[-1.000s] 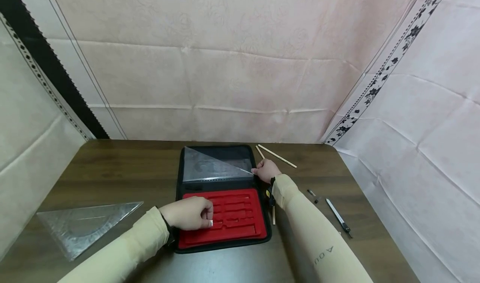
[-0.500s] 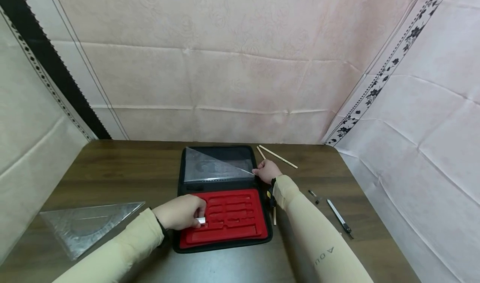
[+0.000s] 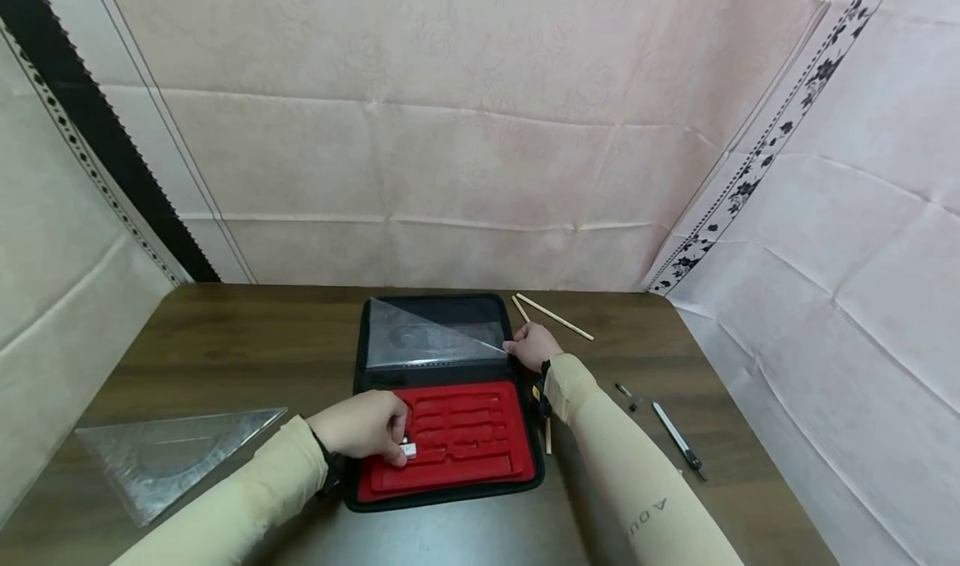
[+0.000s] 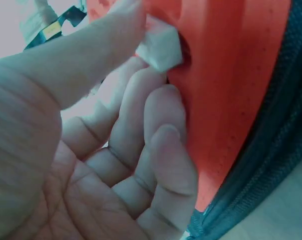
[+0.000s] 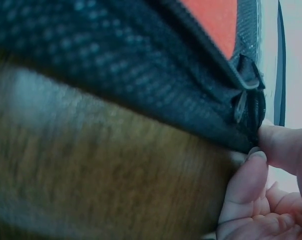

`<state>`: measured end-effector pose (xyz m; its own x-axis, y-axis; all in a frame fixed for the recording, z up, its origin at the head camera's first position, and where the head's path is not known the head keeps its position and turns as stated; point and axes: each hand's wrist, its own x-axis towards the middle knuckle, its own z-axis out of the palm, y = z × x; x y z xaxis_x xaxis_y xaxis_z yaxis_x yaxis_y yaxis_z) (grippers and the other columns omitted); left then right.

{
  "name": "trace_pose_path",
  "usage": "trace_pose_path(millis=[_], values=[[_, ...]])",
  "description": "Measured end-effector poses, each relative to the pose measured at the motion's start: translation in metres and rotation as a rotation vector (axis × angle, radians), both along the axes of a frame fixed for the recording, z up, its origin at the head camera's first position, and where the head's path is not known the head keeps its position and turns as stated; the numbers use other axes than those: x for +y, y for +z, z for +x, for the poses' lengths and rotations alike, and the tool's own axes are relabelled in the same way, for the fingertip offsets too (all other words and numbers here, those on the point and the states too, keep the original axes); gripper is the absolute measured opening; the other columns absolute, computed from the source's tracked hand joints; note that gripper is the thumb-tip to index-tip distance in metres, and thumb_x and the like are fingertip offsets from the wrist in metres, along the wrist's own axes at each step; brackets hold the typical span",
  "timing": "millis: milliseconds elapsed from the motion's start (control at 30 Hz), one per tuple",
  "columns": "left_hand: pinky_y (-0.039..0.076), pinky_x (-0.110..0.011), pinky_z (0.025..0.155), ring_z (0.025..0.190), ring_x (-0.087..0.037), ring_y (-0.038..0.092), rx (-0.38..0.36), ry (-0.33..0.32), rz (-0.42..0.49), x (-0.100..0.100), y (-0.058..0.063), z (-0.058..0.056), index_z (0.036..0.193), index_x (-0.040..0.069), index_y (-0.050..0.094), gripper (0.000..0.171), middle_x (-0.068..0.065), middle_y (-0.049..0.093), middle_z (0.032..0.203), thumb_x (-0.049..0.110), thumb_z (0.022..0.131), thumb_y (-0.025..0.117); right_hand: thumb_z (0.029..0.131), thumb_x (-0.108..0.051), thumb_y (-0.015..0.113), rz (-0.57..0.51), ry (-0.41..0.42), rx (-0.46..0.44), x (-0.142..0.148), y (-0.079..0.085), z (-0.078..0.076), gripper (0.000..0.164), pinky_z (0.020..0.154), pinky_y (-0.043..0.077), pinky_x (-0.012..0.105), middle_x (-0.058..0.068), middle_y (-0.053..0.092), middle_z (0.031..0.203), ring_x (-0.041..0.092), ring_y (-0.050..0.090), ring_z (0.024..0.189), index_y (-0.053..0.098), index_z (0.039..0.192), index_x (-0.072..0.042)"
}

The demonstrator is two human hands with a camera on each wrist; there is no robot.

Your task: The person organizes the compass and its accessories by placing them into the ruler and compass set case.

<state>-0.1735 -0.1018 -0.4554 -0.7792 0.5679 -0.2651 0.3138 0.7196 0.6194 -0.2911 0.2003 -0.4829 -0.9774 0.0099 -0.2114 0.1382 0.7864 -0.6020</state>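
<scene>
A black zip case (image 3: 450,376) lies open on the table with a red moulded tray (image 3: 468,433) in its near half. Over the tray's left side, my left hand (image 3: 356,426) pinches a small white eraser (image 4: 162,46) between thumb and fingertips. In the left wrist view the eraser is close to a hollow in the red tray; whether it touches is unclear. At the lid's right edge, my right hand (image 3: 535,347) pinches the case's black border between thumb and finger. A clear set square (image 3: 420,341) sits in the lid pocket.
Another clear set square (image 3: 161,458) lies at the left of the table. Thin wooden sticks (image 3: 555,316) are beyond the right hand. Right of the right forearm lie a pen-like compass (image 3: 677,438) and a small tube (image 3: 625,393).
My left hand has shifted a little left over the red tray, and more of the white eraser shows past its fingertips. The right hand has stayed at the lid's edge.
</scene>
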Motion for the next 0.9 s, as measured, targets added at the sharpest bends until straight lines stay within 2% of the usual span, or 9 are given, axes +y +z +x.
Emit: trace_pose_path(millis=[100,200,467,633,767,900], values=[[0.04,-0.031,0.052,0.056,-0.013,0.051,-0.025,-0.003,0.015,-0.0036,-0.0015,-0.0033,0.067,0.016,0.058,0.029,0.002,0.056,0.059,0.027,0.076,0.083,0.091,-0.026,0.068,0.003,0.002,0.012,-0.0008,-0.0004,0.0007,0.026,0.081,0.047,0.04,0.011,0.061,0.099,0.025,0.057,0.089,0.058,0.098,-0.002],[0.039,-0.03,0.052,0.055,-0.013,0.05,-0.023,0.019,-0.008,-0.0041,-0.0036,-0.0061,0.065,0.015,0.058,0.03,0.002,0.054,0.057,0.028,0.076,0.083,0.091,-0.026,0.069,0.011,0.004,0.029,-0.0012,-0.0005,0.0001,0.026,0.081,0.047,0.039,0.011,0.061,0.097,0.025,0.057,0.088,0.059,0.097,-0.002],[0.036,-0.028,0.052,0.052,-0.015,0.048,-0.003,0.141,-0.189,0.0016,-0.0034,-0.0087,0.063,0.012,0.057,0.04,-0.003,0.054,0.054,0.036,0.068,0.088,0.091,-0.025,0.069,0.02,0.003,0.04,-0.0029,0.0001,-0.0021,0.025,0.08,0.046,0.037,0.009,0.06,0.093,0.023,0.055,0.085,0.058,0.094,-0.004],[0.037,-0.029,0.052,0.053,-0.015,0.048,0.062,0.128,-0.263,0.0047,-0.0028,-0.0061,0.062,0.012,0.056,0.039,-0.003,0.053,0.056,0.035,0.068,0.088,0.09,-0.024,0.069,0.01,0.004,0.037,-0.0023,-0.0018,-0.0054,0.024,0.082,0.046,0.038,0.01,0.06,0.094,0.024,0.056,0.087,0.058,0.093,-0.004],[0.035,-0.028,0.05,0.051,-0.014,0.046,0.096,0.115,-0.259,0.0034,-0.0049,-0.0049,0.06,0.012,0.055,0.041,-0.002,0.051,0.053,0.037,0.068,0.088,0.089,-0.025,0.071,0.014,0.014,0.048,0.0,-0.0046,-0.0074,0.026,0.077,0.047,0.037,0.011,0.06,0.09,0.024,0.057,0.083,0.057,0.09,-0.003],[0.029,-0.027,0.048,0.048,-0.011,0.04,0.106,0.114,-0.239,-0.0015,-0.0079,-0.0082,0.055,0.013,0.053,0.046,0.002,0.044,0.048,0.04,0.067,0.088,0.088,-0.025,0.071,0.011,0.011,0.043,0.0022,-0.0085,-0.0084,0.026,0.079,0.047,0.038,0.011,0.061,0.092,0.025,0.058,0.086,0.058,0.092,-0.002]])
